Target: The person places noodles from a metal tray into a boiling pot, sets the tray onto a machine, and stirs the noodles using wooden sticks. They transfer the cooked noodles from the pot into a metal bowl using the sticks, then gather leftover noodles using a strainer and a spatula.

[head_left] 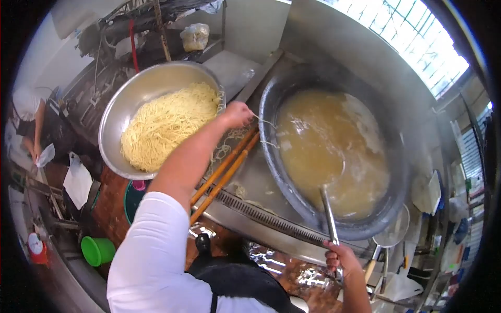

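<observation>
My left hand [239,115] reaches over to the rim of a large dark wok [269,151], its fingers pinched on a thin noodle strand [266,121] that trails over the edge. Cloudy, yellowish-brown liquid [334,141] fills the wok, with foam along its right side. My right hand [342,259] is wrapped round a long metal handle [330,214] whose far end dips into the liquid, so the tool's head is mostly hidden. Left of the wok, a wide steel bowl [117,122] holds a heap of yellow noodles [169,122].
Two long wooden sticks [224,175] lie between bowl and wok. Stray noodles cling to the steel stovetop [261,182]. A round strainer [394,229] rests right of the wok. Low at left are a green bucket [98,251] and another person [31,115] holding a plastic bag.
</observation>
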`<action>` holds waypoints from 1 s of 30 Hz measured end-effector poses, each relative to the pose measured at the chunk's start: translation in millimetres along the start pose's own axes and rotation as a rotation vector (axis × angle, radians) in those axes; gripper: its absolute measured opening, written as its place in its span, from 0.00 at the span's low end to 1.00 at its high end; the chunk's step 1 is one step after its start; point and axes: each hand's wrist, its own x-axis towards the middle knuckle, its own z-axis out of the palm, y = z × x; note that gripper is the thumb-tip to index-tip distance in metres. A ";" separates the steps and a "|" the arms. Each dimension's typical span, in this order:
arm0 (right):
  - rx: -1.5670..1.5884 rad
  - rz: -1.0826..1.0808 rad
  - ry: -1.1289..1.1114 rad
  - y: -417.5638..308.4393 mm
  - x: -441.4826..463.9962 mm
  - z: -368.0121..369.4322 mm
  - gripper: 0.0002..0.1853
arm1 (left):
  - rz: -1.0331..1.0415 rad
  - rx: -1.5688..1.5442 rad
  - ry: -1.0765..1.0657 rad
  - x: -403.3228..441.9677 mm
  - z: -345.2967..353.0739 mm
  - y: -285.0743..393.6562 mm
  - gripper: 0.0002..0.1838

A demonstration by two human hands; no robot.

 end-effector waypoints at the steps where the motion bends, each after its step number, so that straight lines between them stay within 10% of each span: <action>1: 0.087 0.011 -0.098 4.2 3.1 2.8 0.14 | 0.009 -0.050 0.083 -4.6 -24.0 3.5 0.13; 9: 0.410 -0.082 -0.446 33.7 -6.2 68.5 0.15 | -0.072 -0.044 0.621 -120.8 -254.5 -31.0 0.12; 15: 0.076 -0.299 -0.236 34.0 -33.5 129.4 0.15 | -0.329 -0.002 0.604 -256.6 -268.2 -121.8 0.37; 21: -0.352 -0.539 -0.082 39.2 -41.9 211.6 0.16 | -0.285 -0.627 0.231 -385.2 -191.6 -141.0 0.20; 30: -0.995 -1.027 0.016 83.7 -1.2 265.6 0.20 | -0.538 -0.264 -0.599 -430.2 -82.8 -187.8 0.23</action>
